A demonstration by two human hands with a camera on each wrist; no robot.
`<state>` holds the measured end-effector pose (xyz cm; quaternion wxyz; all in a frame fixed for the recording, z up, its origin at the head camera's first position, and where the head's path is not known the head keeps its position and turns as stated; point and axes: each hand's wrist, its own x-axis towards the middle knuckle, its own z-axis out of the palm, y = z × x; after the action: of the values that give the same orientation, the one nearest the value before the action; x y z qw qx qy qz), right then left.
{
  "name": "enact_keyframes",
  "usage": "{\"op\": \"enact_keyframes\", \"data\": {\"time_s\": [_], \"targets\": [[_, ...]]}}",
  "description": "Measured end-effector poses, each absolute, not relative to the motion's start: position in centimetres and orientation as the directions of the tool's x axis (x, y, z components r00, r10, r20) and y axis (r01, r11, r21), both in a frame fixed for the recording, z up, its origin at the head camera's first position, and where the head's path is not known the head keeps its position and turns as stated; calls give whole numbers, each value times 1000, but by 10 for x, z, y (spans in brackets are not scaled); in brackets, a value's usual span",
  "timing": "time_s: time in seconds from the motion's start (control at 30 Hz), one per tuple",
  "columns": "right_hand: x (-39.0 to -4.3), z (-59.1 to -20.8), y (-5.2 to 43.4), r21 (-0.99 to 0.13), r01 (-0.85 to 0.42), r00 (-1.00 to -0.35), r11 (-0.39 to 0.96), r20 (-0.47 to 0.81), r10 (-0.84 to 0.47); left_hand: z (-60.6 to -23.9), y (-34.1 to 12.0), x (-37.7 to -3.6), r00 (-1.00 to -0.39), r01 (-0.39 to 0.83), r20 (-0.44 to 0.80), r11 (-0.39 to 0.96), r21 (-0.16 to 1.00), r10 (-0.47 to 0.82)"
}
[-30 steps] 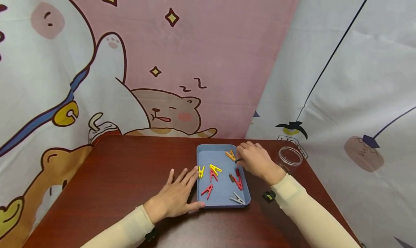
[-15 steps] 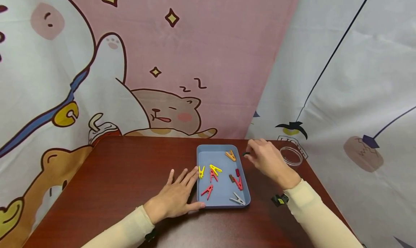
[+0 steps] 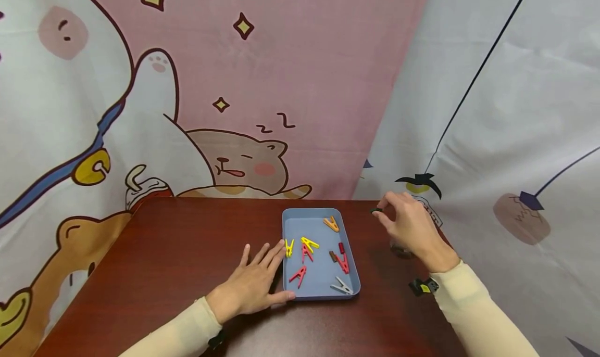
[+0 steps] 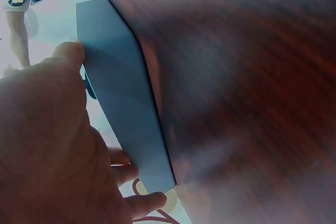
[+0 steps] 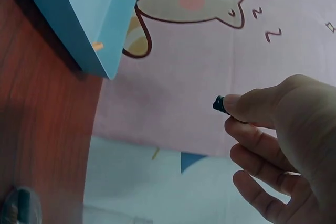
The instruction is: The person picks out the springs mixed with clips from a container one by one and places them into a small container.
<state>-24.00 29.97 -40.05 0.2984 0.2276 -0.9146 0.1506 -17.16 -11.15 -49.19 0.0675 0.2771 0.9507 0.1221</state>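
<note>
My left hand (image 3: 253, 281) lies with straight fingers against the left side of a shallow blue tray (image 3: 321, 297); the left wrist view shows fingertips and thumb touching its outer wall (image 4: 121, 87). My right hand (image 3: 414, 229) is raised right of the tray, pinching a small dark green ridged piece (image 5: 219, 104) between thumb and forefinger. In the tray lie yellow clothespins (image 3: 309, 243), red clothespins (image 3: 298, 277), an orange clothespin (image 3: 331, 224) and a grey clothespin (image 3: 342, 286). A small brown ridged piece (image 3: 333, 256) and a dark red piece (image 3: 341, 248) lie near its right wall.
A clear jar (image 5: 22, 207) with dark green and brown pieces inside stands on the brown table (image 3: 197, 242), right of the tray. My right hand hides most of it in the head view. A printed cloth (image 3: 319, 86) hangs behind the table.
My right hand has moved from the tray's far right edge out to the right, carrying the dark green piece, and now covers the jar's rim. My left hand stays put.
</note>
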Motion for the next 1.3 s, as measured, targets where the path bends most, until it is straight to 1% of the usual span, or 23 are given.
{"op": "enact_keyframes", "data": {"time_s": [0.2,0.4,0.5,0.63,0.8,0.93,1.3], "targets": [[-238,-394,318,-189,-455,-739,870,626,-250,-494,-112,-172,-840,505,-65,819,273,539],[-239,-395,335,-198,-433,-726,879,654,-211,-493,-113,-172,-840,507,-57,819,267,539],[-239,-397,342,-206,-415,-733,886,652,-192,-494,-113,-173,-841,506,-57,819,270,538],[-239,-399,351,-237,-368,-772,899,617,-153,-494,-113,-174,-840,506,-59,818,275,540],[-240,-402,362,-269,-285,-834,920,542,-100,-495,-114,-174,-838,508,-61,815,278,543],[-241,-406,368,-280,-240,-869,929,488,-78,-496,-114,-174,-836,508,-62,813,285,545],[-243,-422,377,-279,-196,-904,940,424,-63,-495,-114,-174,-836,511,-61,815,273,545]]}}
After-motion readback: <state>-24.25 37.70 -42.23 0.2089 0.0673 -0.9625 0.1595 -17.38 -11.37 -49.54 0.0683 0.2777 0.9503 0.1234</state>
